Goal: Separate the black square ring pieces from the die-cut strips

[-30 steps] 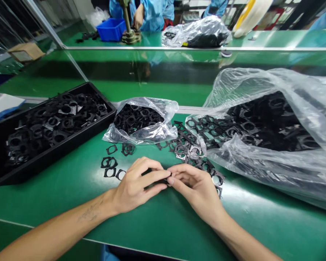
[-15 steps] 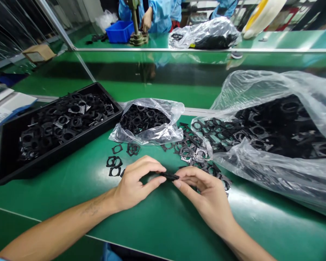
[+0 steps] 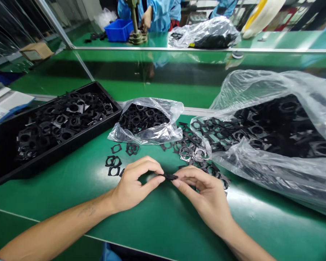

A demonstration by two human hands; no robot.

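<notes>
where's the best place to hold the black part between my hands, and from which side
Probably pinch the part by its opposite ends, left hand from the left, right hand from the right: it looks thin and nearly edge-on, so its ends offer the clearest grip.

1. Left on the table (image 3: 152, 224): a tray (image 3: 78, 139) of rings (image 3: 62, 125).
2. Right of the tray: the middle bag (image 3: 165, 136), rings inside.
3. Far right — the end bag (image 3: 260, 174), rings at its mouth.
4. Before the middle bag: left hand (image 3: 137, 183), right hand (image 3: 206, 192) — a part (image 3: 169, 177) between.
5. Behind, on another table (image 3: 274, 40): a bin (image 3: 119, 31).
</notes>
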